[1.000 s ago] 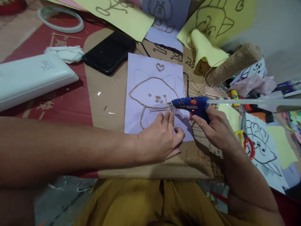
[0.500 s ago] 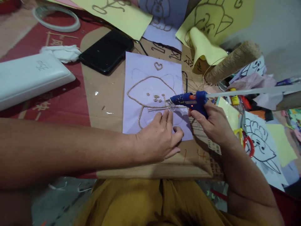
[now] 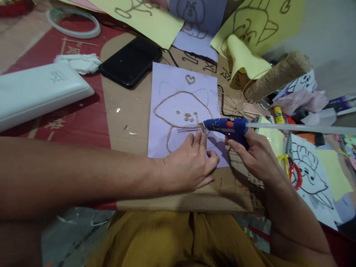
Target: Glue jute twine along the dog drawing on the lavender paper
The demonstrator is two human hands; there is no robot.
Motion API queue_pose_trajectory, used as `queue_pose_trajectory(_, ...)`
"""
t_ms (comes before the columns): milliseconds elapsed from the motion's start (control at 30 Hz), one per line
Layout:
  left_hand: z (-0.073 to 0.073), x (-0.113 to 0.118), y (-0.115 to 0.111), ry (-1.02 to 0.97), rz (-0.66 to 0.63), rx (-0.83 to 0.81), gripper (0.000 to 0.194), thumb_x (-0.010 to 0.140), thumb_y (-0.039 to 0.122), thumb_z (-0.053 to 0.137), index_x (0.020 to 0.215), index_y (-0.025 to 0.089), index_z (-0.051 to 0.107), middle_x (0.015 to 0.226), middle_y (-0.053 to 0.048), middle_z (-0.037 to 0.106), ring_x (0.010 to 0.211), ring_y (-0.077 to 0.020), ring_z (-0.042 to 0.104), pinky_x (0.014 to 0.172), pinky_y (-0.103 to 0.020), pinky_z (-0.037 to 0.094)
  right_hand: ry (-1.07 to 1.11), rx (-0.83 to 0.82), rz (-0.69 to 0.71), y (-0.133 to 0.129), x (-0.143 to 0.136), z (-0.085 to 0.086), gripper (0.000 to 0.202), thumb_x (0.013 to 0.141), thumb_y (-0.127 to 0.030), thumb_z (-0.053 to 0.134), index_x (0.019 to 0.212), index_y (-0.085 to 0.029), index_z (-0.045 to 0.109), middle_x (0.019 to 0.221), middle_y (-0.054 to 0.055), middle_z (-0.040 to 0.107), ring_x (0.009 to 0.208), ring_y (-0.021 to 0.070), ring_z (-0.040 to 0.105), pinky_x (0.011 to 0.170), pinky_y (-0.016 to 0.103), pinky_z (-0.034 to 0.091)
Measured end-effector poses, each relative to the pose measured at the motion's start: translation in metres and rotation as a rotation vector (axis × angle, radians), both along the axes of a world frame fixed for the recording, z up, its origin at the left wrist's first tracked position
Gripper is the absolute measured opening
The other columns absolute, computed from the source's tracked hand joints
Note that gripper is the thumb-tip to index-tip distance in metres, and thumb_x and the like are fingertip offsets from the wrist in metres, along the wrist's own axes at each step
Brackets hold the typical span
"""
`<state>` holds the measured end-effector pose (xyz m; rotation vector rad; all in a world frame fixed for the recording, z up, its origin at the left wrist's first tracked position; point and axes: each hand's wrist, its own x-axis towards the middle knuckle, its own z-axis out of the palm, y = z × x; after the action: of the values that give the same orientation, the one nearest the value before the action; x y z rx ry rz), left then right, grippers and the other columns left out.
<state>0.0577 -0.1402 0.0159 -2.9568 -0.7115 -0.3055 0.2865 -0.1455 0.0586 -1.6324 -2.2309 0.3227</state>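
A purple sheet (image 3: 158, 144) with an animal drawing lies on the cardboard, partly outlined in brown twine (image 3: 167, 98). A small twine heart (image 3: 190, 79) sits near its top edge. My left hand (image 3: 191, 159) rests on the lower part of the sheet, fingers stretched out and fingertips against a piece of twine below the face outline. My right hand (image 3: 253, 152) is wrapped around the handle of a blue glue gun (image 3: 225, 125), its small light glowing red. The nozzle points left, at the face's lower line just above my left fingertips. A long glue stick (image 3: 294, 128) sticks out of its back.
A twine roll (image 3: 278, 78) leans at the right, near scissors (image 3: 292, 170) and a printed drawing (image 3: 311, 174). A black phone (image 3: 130, 63), white power bank (image 3: 41, 92), crumpled tissue (image 3: 80, 63) and tape roll (image 3: 73, 31) lie left. Yellow sheets (image 3: 155, 26) lie behind.
The glue gun's nozzle has moved slightly down, onto the face's lower line, and its glue stick end has dropped. My left hand stays in place on the sheet. The whole view has shifted slightly.
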Motion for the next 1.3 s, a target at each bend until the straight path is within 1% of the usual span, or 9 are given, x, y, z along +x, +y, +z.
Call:
queue_pose_trajectory(133,-0.001,0.000,0.000,0.000,-0.003,-0.011,0.053,0.100,0.055,0.051,0.120,0.006,0.059,0.136,-0.047,0.055,0.126,-0.0534,0.063,0.095,-0.059,0.049,0.041,0.012,0.009,-0.003,0.006,0.004,0.034,0.099,-0.048,0.060,0.121,-0.023,0.070,0.100,0.007,0.079,0.087,0.0261,0.074,0.078,0.039,0.058)
queue_pose_trajectory(233,-0.001,0.000,0.001,0.005,-0.007,-0.013,0.053,0.100,0.054,0.051,0.120,0.006,0.060,0.136,-0.047,0.055,0.126,-0.0528,0.063,0.096,-0.059,0.049,0.045,0.029,-0.004,-0.001,0.010,0.004,0.032,0.099,-0.046,0.060,0.118,-0.023,0.070,0.106,0.008,0.079,0.093,0.0271,0.074,0.083,0.041,0.059)
queue_pose_trajectory(367,-0.001,0.000,0.000,0.002,-0.012,-0.003,0.054,0.099,0.055,0.053,0.119,0.005,0.059,0.135,-0.049,0.054,0.127,-0.0558,0.062,0.095,-0.059,0.049,0.005,0.000,0.015,0.004,0.006,0.001,0.033,0.100,-0.048,0.058,0.119,-0.024,0.070,0.102,0.008,0.079,0.093,0.0273,0.074,0.086,0.042,0.058)
queue_pose_trajectory(533,0.000,0.000,0.000,0.013,-0.004,-0.018,0.051,0.100,0.053,0.051,0.117,0.006,0.060,0.136,-0.049,0.053,0.128,-0.0558,0.061,0.096,-0.059,0.049,-0.013,0.065,-0.027,0.017,0.000,-0.009,0.034,0.100,-0.051,0.056,0.109,-0.022,0.071,0.100,0.009,0.077,0.090,0.0278,0.072,0.082,0.040,0.056)
queue_pose_trajectory(633,0.001,0.000,0.000,0.011,-0.003,-0.021,0.052,0.100,0.054,0.052,0.117,0.006,0.060,0.136,-0.049,0.054,0.128,-0.0564,0.061,0.095,-0.059,0.048,-0.018,0.084,-0.031,0.020,0.001,-0.012,0.034,0.100,-0.051,0.055,0.110,-0.022,0.070,0.096,0.008,0.077,0.086,0.0271,0.070,0.079,0.040,0.056)
queue_pose_trajectory(800,0.001,0.001,0.001,0.006,-0.009,-0.025,0.054,0.099,0.054,0.053,0.121,0.006,0.060,0.136,-0.047,0.055,0.127,-0.0563,0.061,0.094,-0.060,0.047,-0.061,0.064,0.017,0.008,0.000,-0.005,0.034,0.099,-0.049,0.057,0.120,-0.024,0.069,0.096,0.008,0.077,0.082,0.0270,0.071,0.076,0.040,0.057)
queue_pose_trajectory(933,0.000,0.001,0.000,-0.007,-0.004,-0.028,0.053,0.100,0.055,0.051,0.120,0.006,0.059,0.135,-0.047,0.056,0.127,-0.0560,0.061,0.095,-0.060,0.047,-0.062,0.022,0.043,-0.001,0.001,0.004,0.032,0.099,-0.047,0.060,0.120,-0.024,0.071,0.095,0.007,0.079,0.081,0.0265,0.072,0.072,0.038,0.057)
queue_pose_trajectory(1100,0.000,0.001,0.001,0.010,-0.010,-0.028,0.053,0.101,0.054,0.050,0.121,0.007,0.059,0.136,-0.047,0.055,0.127,-0.0537,0.062,0.095,-0.059,0.048,0.002,0.043,0.017,-0.002,0.005,0.007,0.036,0.100,-0.044,0.060,0.128,-0.023,0.067,0.105,0.007,0.079,0.088,0.0263,0.073,0.079,0.039,0.057)
queue_pose_trajectory(1300,0.000,0.001,0.001,0.015,-0.003,-0.022,0.053,0.100,0.054,0.053,0.120,0.005,0.060,0.136,-0.048,0.054,0.128,-0.0551,0.061,0.095,-0.059,0.048,-0.032,0.039,0.010,0.009,0.000,-0.001,0.033,0.099,-0.051,0.059,0.114,-0.024,0.070,0.094,0.007,0.077,0.081,0.0270,0.070,0.074,0.039,0.055)
